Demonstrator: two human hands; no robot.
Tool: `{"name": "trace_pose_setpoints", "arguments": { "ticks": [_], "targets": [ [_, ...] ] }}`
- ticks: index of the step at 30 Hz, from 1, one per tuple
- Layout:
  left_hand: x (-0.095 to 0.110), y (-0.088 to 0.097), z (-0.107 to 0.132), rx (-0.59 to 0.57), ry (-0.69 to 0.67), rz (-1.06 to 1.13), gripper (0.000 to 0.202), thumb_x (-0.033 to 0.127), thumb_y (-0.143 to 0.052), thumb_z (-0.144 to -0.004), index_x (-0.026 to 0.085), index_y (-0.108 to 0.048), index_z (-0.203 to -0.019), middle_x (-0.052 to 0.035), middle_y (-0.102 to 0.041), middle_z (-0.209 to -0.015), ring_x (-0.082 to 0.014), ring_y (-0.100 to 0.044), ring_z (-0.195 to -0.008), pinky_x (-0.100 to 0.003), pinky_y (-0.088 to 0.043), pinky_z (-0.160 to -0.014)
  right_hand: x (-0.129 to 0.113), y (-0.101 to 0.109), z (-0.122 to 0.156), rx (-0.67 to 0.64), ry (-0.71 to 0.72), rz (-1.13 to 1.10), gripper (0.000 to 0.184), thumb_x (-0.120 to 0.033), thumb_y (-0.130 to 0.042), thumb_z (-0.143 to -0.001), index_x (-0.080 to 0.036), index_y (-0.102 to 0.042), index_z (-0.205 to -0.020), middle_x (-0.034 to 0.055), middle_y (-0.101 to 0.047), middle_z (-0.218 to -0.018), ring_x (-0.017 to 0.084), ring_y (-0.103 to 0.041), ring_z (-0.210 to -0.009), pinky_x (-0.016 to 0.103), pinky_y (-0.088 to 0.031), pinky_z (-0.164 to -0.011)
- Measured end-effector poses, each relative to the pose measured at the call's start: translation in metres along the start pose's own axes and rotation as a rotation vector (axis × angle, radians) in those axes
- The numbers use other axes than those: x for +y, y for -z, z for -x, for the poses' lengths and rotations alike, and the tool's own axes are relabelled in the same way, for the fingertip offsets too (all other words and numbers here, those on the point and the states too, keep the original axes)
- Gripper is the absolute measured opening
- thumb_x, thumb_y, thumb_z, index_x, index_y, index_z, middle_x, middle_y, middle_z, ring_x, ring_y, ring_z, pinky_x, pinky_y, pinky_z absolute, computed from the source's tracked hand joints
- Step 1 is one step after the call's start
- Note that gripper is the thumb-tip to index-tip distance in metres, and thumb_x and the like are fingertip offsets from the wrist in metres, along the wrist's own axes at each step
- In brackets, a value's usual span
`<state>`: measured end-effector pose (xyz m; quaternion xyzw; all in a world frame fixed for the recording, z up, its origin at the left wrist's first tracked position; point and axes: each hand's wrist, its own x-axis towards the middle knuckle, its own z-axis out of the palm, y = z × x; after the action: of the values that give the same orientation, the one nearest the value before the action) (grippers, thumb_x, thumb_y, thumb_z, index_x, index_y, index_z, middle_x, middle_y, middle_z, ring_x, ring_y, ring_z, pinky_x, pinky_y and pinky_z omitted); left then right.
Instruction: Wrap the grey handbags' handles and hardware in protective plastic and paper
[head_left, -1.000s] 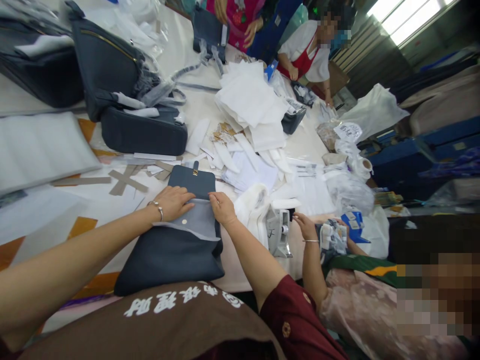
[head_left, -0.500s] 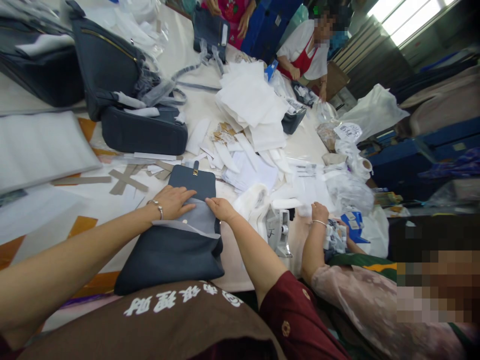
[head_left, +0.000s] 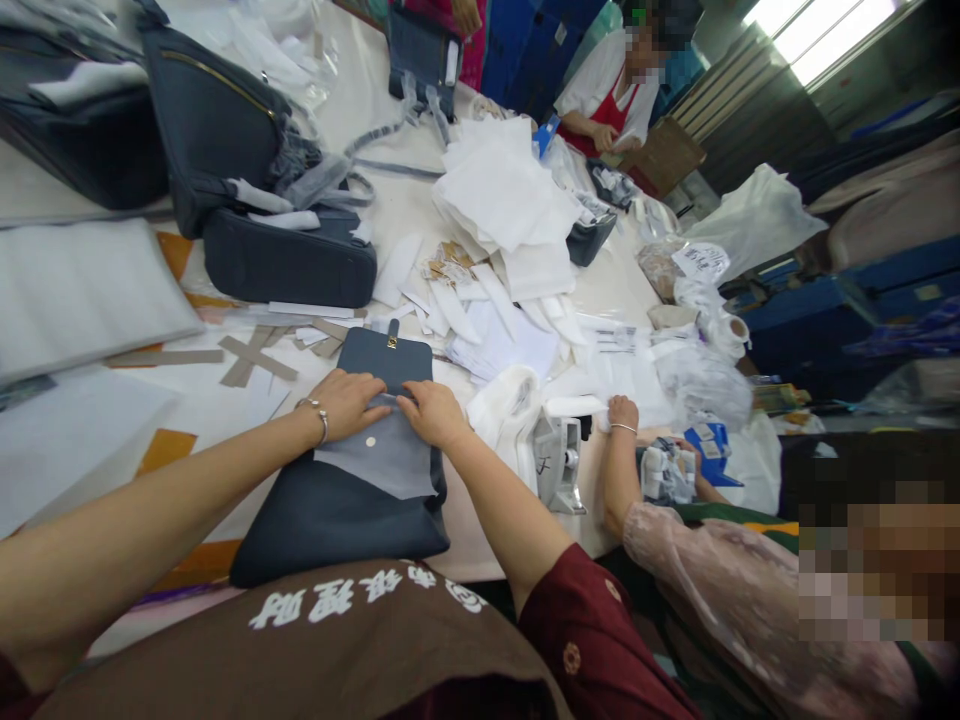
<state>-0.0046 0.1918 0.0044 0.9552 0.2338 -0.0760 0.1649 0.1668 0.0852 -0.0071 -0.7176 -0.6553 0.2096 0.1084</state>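
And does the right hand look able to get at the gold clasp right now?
Probably yes: the gold clasp sits uncovered just beyond the right hand, with only bare dark flap between them.

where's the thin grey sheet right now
In the head view, the thin grey sheet is below and left of centre, lying over the dark blue bag, with the left hand and right hand at its upper edge.

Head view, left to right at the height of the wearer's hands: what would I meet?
Orange-brown strip, left hand, right hand, grey tape dispenser, co-worker's braceleted hand, blue object.
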Motion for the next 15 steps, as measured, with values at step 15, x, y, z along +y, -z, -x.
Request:
{"name": "trace_pose_setpoints", "arguments": {
  "ticks": [15],
  "targets": [
    [0.005,-0.006,0.027,0.119,-0.255,-0.020,0.033,0.032,-0.042,-0.097,0.025,-0.062,-0.122,-0.0102,-0.055,-0.135,-0.0277,-0.048,-0.122,-0.042,-0.034,-0.102,-0.007,-0.020,-0.005,-0.189,-0.189,0.035,0.035,-0.042,-0.033,-0.101,-0.023,-0.062,-0.104,0.0071,-0.070,-0.098,0.022,-0.064,-0.086,0.032,-0.044,-0.074]
  ]
}}
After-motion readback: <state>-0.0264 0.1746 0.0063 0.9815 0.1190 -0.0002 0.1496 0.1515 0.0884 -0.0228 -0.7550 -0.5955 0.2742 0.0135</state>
